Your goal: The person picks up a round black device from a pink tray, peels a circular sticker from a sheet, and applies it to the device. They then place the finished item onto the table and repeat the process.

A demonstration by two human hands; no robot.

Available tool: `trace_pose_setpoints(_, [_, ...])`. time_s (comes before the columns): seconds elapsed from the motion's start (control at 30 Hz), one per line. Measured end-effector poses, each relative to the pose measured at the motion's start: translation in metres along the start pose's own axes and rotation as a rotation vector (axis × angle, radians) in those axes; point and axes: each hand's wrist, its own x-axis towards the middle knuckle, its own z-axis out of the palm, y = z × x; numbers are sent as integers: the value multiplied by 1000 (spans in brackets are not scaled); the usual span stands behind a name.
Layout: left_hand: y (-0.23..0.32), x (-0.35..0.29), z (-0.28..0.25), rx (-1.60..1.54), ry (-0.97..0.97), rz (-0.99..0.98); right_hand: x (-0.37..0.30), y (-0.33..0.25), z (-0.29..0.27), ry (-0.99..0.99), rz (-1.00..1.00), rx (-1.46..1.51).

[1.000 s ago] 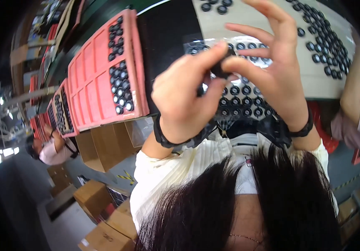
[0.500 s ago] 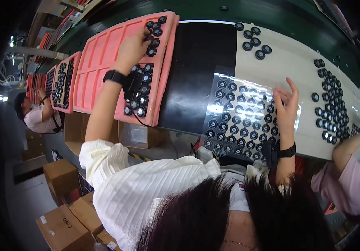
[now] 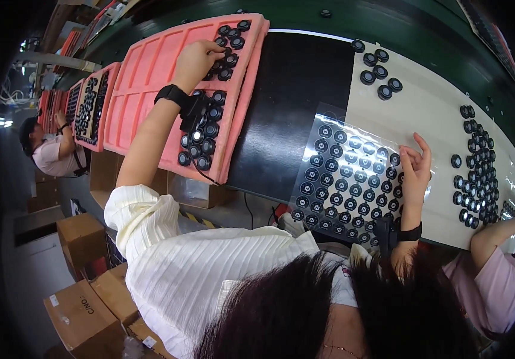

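My left hand (image 3: 196, 64) is over the pink foam tray (image 3: 157, 84), thumb and forefinger pinched on a small round black part (image 3: 226, 52) among several like it in a corner compartment. A second compartment below my wrist holds more of these black parts (image 3: 211, 128) with pale centres. My right hand (image 3: 414, 170) is at the right edge of a clear plastic sheet (image 3: 333, 206) bearing rows of round black labels. Its thumb and fingers close on the sheet's edge near the upper corner, while one finger points up.
A cream mat (image 3: 431, 99) carries a few black parts (image 3: 380, 72) at its far side and a dense cluster (image 3: 479, 161) on the right. A co-worker's arm (image 3: 503, 230) reaches in there. Another person (image 3: 54, 155) works at far left. Cardboard boxes (image 3: 84, 314) stand on the floor.
The view has shifted slightly. My left fingers have drawn together over the parts in the corner compartment. My right hand stays by the sheet's edge, its raised finger more bent.
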Motion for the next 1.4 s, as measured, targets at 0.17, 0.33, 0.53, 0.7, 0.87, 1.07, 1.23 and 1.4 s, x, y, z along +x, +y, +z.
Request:
trace_pose_setpoints(0.17, [10,4,-8,-135,-136,-200,-1,9,0,-16,-30,4])
trace_pose_setpoints(0.33, [-1,5,2,-37,-102,-8,-1,5,-1,-23,-89,-7])
trace_pose_setpoints(0.53, [-11,3,-4,185,-135,129,2,4,-1,-50,-125,-42])
trace_pose_setpoints(0.7, [-3,12,-10,231,-155,146,1,1,-1,-44,-139,-63])
trace_pose_setpoints(0.87, [11,29,4,100,-84,128,2,0,-2,-53,-121,-41])
trace_pose_setpoints(1.07, [3,29,7,139,-199,70,2,4,-5,-65,-110,-8])
trace_pose_setpoints(1.23, [-2,25,-1,106,-170,86,4,5,-5,-79,-107,-19])
trace_pose_setpoints(1.4, [-14,27,4,131,-115,-15,3,2,-4,-78,-96,-9])
